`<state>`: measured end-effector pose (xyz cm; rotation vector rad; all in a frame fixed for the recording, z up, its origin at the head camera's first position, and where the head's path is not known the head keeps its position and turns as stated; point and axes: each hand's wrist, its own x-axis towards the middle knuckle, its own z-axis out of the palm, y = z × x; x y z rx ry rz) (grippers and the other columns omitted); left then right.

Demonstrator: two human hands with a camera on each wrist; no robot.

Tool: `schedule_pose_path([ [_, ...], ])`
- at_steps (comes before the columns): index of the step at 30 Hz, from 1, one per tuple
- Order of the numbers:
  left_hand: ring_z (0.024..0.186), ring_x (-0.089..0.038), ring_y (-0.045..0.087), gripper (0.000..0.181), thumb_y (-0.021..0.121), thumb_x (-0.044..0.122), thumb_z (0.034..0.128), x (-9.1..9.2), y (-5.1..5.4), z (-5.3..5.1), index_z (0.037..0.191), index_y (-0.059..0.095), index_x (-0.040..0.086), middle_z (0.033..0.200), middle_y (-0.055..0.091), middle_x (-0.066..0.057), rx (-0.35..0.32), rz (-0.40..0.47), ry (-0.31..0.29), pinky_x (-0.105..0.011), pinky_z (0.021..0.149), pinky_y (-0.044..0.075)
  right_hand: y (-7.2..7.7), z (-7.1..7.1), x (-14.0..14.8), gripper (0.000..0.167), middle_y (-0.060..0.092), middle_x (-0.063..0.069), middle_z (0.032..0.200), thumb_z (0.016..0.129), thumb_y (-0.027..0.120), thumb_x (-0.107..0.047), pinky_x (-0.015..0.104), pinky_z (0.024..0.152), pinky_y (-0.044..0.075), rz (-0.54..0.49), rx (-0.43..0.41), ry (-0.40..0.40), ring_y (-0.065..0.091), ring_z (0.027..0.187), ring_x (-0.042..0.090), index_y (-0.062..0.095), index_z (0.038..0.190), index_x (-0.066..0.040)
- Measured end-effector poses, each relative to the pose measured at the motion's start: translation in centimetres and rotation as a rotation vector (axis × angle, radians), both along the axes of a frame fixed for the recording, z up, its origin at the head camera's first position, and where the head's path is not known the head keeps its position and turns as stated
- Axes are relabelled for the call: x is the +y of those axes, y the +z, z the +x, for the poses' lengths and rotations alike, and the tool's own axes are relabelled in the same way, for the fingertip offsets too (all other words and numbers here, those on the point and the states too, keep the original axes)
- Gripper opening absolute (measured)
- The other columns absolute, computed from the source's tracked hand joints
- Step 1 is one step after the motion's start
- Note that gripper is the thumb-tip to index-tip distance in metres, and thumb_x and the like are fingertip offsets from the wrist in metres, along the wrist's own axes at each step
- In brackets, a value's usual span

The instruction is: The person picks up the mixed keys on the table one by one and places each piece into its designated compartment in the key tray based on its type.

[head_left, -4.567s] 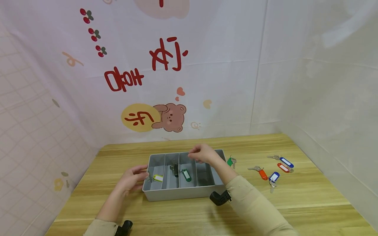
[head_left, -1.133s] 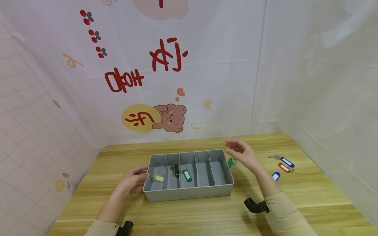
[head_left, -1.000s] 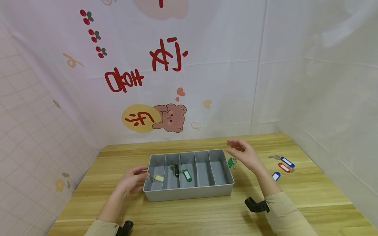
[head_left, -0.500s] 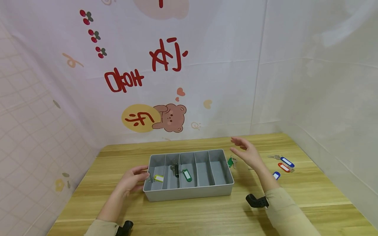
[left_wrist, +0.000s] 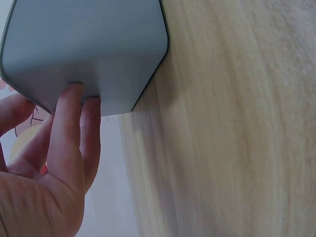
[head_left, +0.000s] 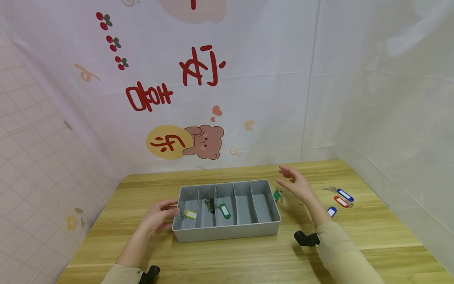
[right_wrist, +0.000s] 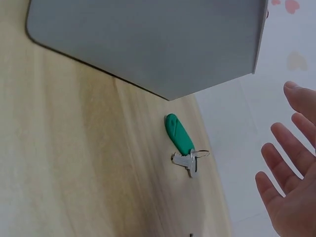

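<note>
nearest are two beige sleeves (head_left: 344,252), each with a small black camera (head_left: 306,238) strapped at the wrist, above a wooden table (head_left: 227,262). a little farther on, the left hand (head_left: 159,216) rests at the left end of a gray box (head_left: 227,233), its fingers extended and slightly apart, with two fingertips touching the outside of the end wall. the box sits flat on the table and has five compartments in a row: from the left, the first holds a yellow tag (head_left: 190,214), the second a black tag (head_left: 212,205) with a key, the third a dark green tag (head_left: 225,211). right of the box, a blue tag (head_left: 332,212) shows partly from behind the right forearm; a bit of metal (head_left: 301,203) there may be a key, but the arm covers too much to be sure. beyond lie a red tag (head_left: 341,201) and another blue tag (head_left: 345,195) with its key. a bright green tag (right_wrist: 180,136) and key (right_wrist: 186,160) lie just beside the box's right end; near them the right hand (head_left: 297,187) hangs in the air, thumb and fingers wide apart. behind everything hangs a white cloth (head_left: 269,98) with a printed bear (head_left: 207,142).
</note>
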<state>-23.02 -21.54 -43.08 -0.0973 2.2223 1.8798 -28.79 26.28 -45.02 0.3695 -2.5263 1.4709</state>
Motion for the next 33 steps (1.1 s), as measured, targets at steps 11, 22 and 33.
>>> schedule_pose_path([
  [11, 0.100, -0.024, 0.063, 0.058, 0.067, 0.008, 0.0919, -0.3, -0.2, -0.1, 0.142, 0.043, -0.010, 0.124, 0.057, -0.024, 0.001, -0.004, -0.024, -0.040, 0.078, 0.059, -0.9, -0.6, 0.3, 0.059, 0.052, 0.028, 0.137, 0.096, 0.068, -0.019, 0.062, 0.103, 0.037, -0.027, -0.036, -0.013, 0.047, 0.126, 0.047, 0.043, 0.145, 0.003],
  [22, 0.103, -0.028, 0.062, 0.056, 0.065, 0.004, 0.0923, 0.1, 0.0, 0.2, 0.142, 0.044, -0.010, 0.125, 0.056, -0.026, -0.015, -0.006, 0.014, -0.043, 0.079, 0.058, -1.8, -1.1, 0.4, 0.057, 0.053, 0.032, 0.134, 0.097, 0.066, -0.017, 0.055, 0.104, 0.041, -0.034, -0.109, -0.040, 0.050, 0.123, 0.047, 0.043, 0.143, 0.009],
  [33, 0.102, -0.028, 0.062, 0.056, 0.065, 0.004, 0.0921, 0.1, -0.1, 0.2, 0.142, 0.043, -0.010, 0.126, 0.056, -0.027, -0.011, -0.002, 0.014, -0.044, 0.080, 0.058, -2.7, -1.3, 0.7, 0.052, 0.060, 0.030, 0.126, 0.097, 0.065, -0.015, 0.054, 0.103, 0.042, 0.038, -0.162, -0.050, 0.055, 0.118, 0.043, 0.047, 0.138, 0.012],
])
